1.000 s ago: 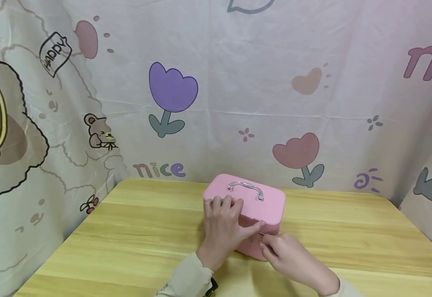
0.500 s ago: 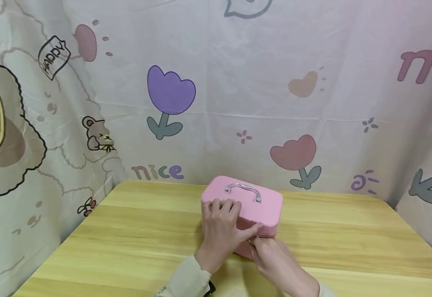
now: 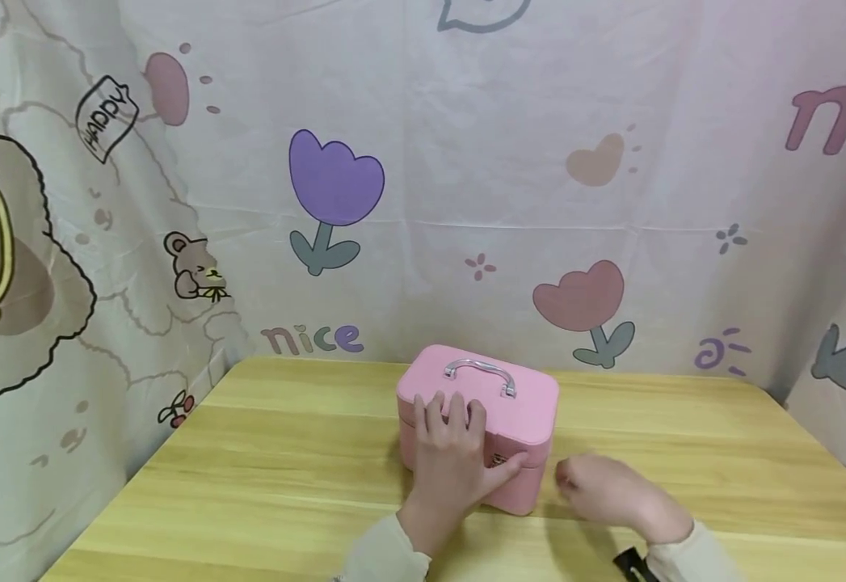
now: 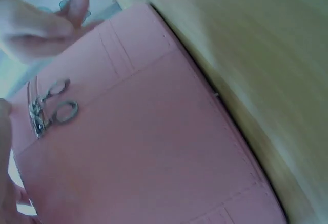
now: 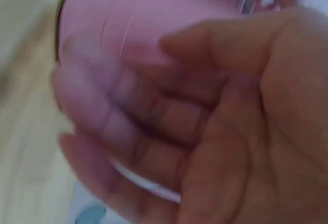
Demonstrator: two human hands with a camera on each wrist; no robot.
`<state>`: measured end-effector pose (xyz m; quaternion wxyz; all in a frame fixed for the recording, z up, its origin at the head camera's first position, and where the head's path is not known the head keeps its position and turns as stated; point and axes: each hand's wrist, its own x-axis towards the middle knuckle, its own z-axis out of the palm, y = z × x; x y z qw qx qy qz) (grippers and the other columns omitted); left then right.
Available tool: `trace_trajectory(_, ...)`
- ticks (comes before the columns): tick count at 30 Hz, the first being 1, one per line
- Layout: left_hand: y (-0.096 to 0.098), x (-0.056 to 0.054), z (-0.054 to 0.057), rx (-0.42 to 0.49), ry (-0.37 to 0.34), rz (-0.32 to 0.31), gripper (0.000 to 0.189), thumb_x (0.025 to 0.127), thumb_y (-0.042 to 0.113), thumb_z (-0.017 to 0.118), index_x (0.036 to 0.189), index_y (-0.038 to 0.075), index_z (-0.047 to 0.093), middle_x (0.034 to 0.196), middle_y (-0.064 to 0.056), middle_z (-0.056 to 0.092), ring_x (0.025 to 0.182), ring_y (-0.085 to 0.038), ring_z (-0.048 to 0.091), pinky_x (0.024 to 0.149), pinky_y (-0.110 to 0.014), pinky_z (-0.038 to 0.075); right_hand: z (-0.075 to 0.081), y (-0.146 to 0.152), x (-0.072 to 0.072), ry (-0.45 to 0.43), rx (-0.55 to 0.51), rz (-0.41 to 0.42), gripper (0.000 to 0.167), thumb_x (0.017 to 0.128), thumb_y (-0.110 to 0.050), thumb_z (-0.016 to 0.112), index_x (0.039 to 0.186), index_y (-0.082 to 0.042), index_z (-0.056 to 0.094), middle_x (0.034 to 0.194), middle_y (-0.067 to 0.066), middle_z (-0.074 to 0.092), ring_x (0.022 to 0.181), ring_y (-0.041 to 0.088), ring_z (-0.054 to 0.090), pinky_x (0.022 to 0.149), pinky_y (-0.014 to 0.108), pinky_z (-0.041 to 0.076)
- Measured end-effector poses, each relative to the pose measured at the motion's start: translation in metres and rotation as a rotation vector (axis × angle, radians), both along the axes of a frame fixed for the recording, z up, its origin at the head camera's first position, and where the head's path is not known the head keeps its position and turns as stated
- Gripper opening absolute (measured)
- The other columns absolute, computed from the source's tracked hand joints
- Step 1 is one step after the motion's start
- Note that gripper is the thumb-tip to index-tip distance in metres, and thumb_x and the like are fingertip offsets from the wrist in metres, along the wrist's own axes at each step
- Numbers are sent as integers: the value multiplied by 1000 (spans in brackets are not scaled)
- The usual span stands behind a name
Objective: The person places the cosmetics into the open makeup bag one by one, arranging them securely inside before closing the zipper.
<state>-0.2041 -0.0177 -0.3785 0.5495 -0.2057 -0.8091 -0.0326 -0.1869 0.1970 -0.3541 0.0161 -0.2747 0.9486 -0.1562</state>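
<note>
A pink vanity case [image 3: 520,488] stands upright on the wooden table, its lid down. A silver handle [image 3: 482,366] is fixed on top. My left hand [image 3: 448,462] rests on the case's near side, fingers spread over the lid's front edge and thumb stretched along the front. Two ring-shaped metal pulls [image 4: 65,111] hang at the front of the case in the left wrist view. Just right of the case and apart from it is my right hand [image 3: 612,490], fingers loosely bent with nothing in them. Blur softens those fingers [image 5: 148,131] in the right wrist view.
The light wooden table [image 3: 284,453] extends around the case. Behind it and along the sides hangs a pale curtain [image 3: 466,145] printed with flowers, hearts and bears. A black strap [image 3: 633,564] shows at the right sleeve.
My right hand was at the front of the case half a second ago and has moved off to the right. My left hand stays on the case, its fingers a little more spread.
</note>
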Motion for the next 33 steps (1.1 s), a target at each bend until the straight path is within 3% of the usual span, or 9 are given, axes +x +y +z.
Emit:
trace_trajectory(3, 2, 2, -1, -6, -19, 0, 79, 59, 75, 67, 90, 3, 58, 91, -15, 57, 89, -37, 56, 83, -58, 45, 2, 14, -13, 144, 8, -156, 16, 86, 0, 55, 73, -8, 60, 64, -1, 54, 57, 14, 50, 52, 35, 47)
trace_trajectory(6, 2, 1, -2, -22, -31, -3, 83, 56, 75, 69, 93, 2, 57, 93, -16, 56, 92, -37, 55, 86, -58, 44, 0, 19, -26, 231, -208, -242, 18, 96, -8, 52, 102, 2, 66, 85, 14, 66, 73, 26, 63, 61, 42, 53)
trace_trajectory(8, 1, 1, -3, -31, -34, -10, 84, 55, 75, 69, 93, 2, 56, 95, -16, 56, 94, -37, 55, 87, -59, 44, -3, 18, -34, 193, -451, -216, 35, 102, -14, 46, 128, 8, 53, 112, 25, 63, 96, 36, 63, 74, 45, 54)
trace_trajectory(11, 0, 1, -4, -40, -44, -23, 86, 54, 77, 68, 95, 2, 55, 97, -17, 56, 95, -37, 54, 88, -59, 43, -8, 10, -41, 28, -767, -154, 48, 105, -19, 37, 143, 10, 33, 135, 31, 47, 119, 35, 51, 88, 39, 50)
trace_trajectory(15, -2, 2, -5, -24, -69, -69, 91, 55, 78, 69, 99, 0, 54, 101, -18, 57, 97, -38, 53, 90, -62, 41, -11, 1, -41, -31, -895, -165, 48, 103, -18, 46, 143, 7, 36, 135, 29, 47, 113, 9, 53, 90, 24, 46)
trace_trajectory(19, -8, -1, 2, 30, -89, -158, 88, 57, 79, 65, 97, 0, 57, 99, -15, 60, 97, -37, 54, 93, -65, 36, -11, -6, -31, 80, -819, -247, 42, 99, -18, 55, 137, -1, 47, 124, 21, 57, 106, 15, 57, 86, 26, 48)
trace_trajectory(22, -18, -3, 11, 42, -226, -222, 87, 62, 79, 64, 100, 1, 60, 106, -14, 61, 106, -38, 55, 98, -68, 29, -7, -13, -19, 234, -675, -296, 38, 96, -19, 59, 130, -3, 55, 112, 14, 62, 97, 25, 61, 82, 35, 51)
trace_trajectory(28, -49, -7, 29, -2, -744, -343, 85, 76, 64, 68, 132, 1, 51, 146, -15, 41, 138, -34, 31, 110, -53, 23, 6, -32, 6, 537, -405, -317, 24, 89, -21, 66, 102, -1, 68, 76, -2, 57, 67, 13, 57, 64, 40, 49)
trace_trajectory(33, -71, -10, 33, 102, -1033, -446, 87, 79, 58, 70, 147, 14, 38, 158, -10, 17, 143, -31, 18, 107, -53, 29, 10, -44, 20, 708, -256, -322, 19, 84, -23, 67, 70, -15, 56, 58, -11, 42, 55, 9, 47, 71, 48, 46)
